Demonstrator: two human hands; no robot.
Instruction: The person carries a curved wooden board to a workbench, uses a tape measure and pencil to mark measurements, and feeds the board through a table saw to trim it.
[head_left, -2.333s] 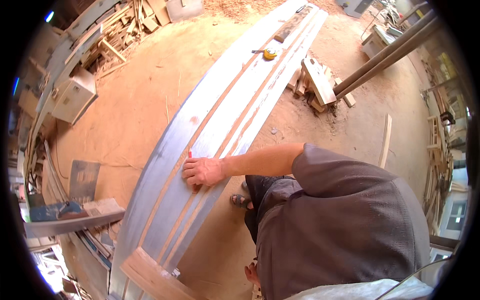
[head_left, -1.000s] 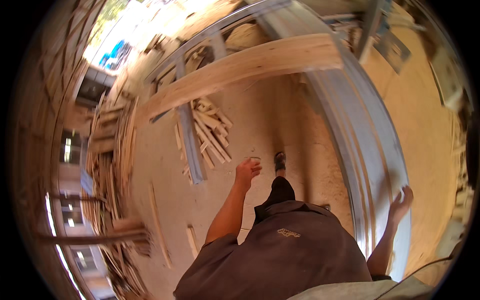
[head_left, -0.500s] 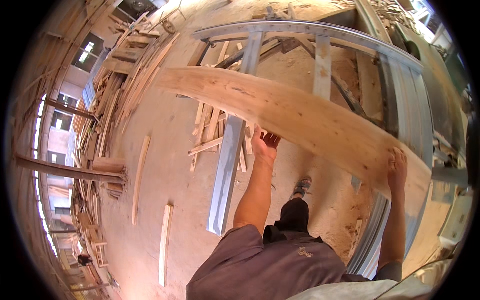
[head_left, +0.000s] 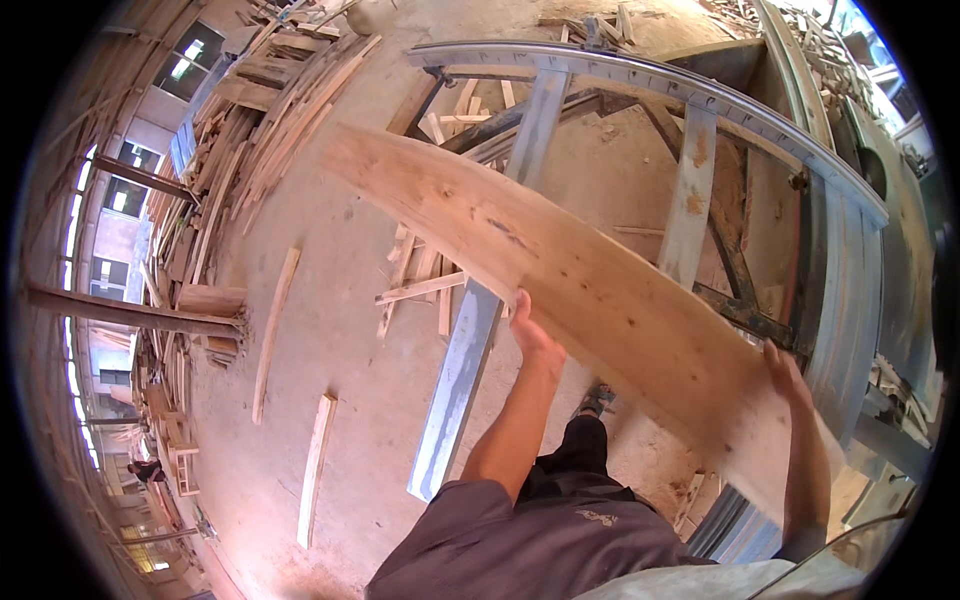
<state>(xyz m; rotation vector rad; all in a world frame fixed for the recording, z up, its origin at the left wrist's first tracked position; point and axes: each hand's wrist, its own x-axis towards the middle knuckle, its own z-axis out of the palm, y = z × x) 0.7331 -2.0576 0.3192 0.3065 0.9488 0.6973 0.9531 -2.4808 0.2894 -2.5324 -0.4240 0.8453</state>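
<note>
A long, wide wooden board (head_left: pixel 590 290) with knots slants across the middle of the view, from far left to near right. My left hand (head_left: pixel 537 333) grips its near edge, thumb against the edge and the other fingers hidden beneath. On the far edge, close to the right end, my right hand (head_left: pixel 786 374) is closed round the wood. Under and beyond the board stands a metal frame with pale grey crossbars (head_left: pixel 690 195) and a long ruled rail (head_left: pixel 640 68) along its far side. One grey bar (head_left: pixel 455 390) sticks out toward me below the board.
Loose wooden strips (head_left: pixel 318 470) lie on the floor at left. A large stack of planks (head_left: pixel 250 150) runs along the left wall, with a wooden beam (head_left: pixel 135 308) jutting near it. Scrap pieces (head_left: pixel 425 285) are heaped beneath the frame. Far off at lower left is another person (head_left: pixel 148 470).
The board has turned, its right end coming nearer to me. My left hand has closed on the near edge, where its fingers were spread below it. My right hand has moved to the far edge.
</note>
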